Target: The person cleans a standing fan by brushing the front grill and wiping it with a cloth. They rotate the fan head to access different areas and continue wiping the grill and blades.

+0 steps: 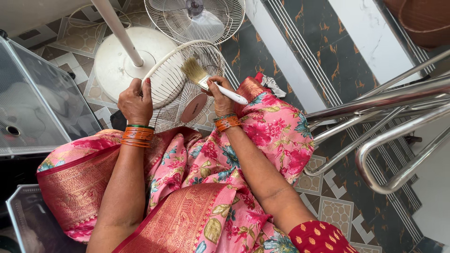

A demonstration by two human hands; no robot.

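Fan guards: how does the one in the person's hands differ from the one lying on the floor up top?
The held fan guard is tilted on edge against the lap, gripped at its rim by the left hand; the floor fan guard lies flat, untouched. The held one has a round cap at its centre; the floor one shows a dark hub with blades behind the wires. The right hand holds a paintbrush against the held one only. Both are round, white wire grilles.
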